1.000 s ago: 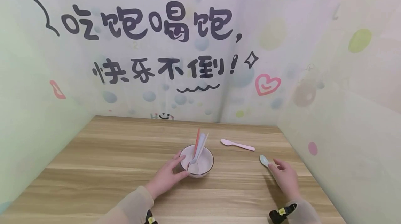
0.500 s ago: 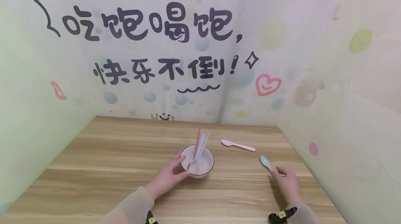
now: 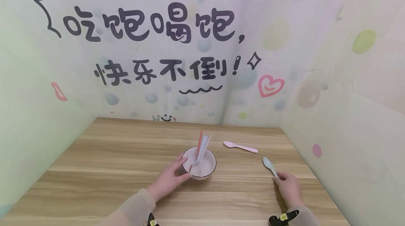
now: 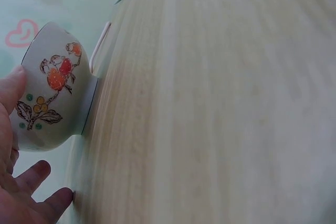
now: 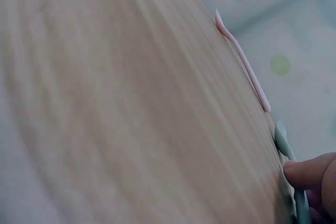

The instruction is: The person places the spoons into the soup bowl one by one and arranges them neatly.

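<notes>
While the left hand (image 3: 169,178) holds the bowl (image 3: 209,162) at its left side, its fingers spread over the rim and against the outer wall, the right hand (image 3: 290,188) is well apart, to the right of the bowl and a little nearer the person. Its fingers (image 5: 304,171) pinch the handle of a blue-green spoon (image 3: 267,163). That spoon lies to the right of the bowl, its handle running back between the fingertips and its head jutting past them, away from the person and slanting toward the bowl's side. The head is close to the table (image 3: 95,176); whether it touches cannot be told.

Upright on the table, the bowl has a dark rim and, outside, orange fruit and leaves. Inside it lean a red utensil (image 3: 199,141), a pale lavender spoon (image 3: 203,145) and a whitish handle (image 3: 207,143), their ends rising past the far rim. Behind and to the right of the bowl, nearer it than the blue-green spoon, a pink spoon (image 3: 241,146) rests on the table, touched by neither hand.
</notes>
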A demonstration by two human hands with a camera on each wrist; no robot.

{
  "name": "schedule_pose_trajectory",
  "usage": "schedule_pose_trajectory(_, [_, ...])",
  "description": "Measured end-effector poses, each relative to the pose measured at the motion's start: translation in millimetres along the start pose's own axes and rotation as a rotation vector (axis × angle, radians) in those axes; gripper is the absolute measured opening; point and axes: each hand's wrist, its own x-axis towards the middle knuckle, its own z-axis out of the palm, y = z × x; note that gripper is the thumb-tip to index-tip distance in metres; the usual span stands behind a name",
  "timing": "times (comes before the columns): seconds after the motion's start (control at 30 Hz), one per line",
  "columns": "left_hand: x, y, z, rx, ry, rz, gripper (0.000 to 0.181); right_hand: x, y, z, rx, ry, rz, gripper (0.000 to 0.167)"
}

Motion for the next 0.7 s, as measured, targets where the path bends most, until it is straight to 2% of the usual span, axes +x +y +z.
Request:
schedule_pose_trajectory(0.4, [-1.5,1.0,0.4,-0.010,0.005,0.019,0.069,0.4,-4,7,0.013,-0.034,0.001,0.030])
schedule_pose_trajectory(0.7, [-1.2,1.4,1.2,-0.020,0.002,0.012,0.068,-3.1,-14,12,0.037,-0.053,0.014,0.027])
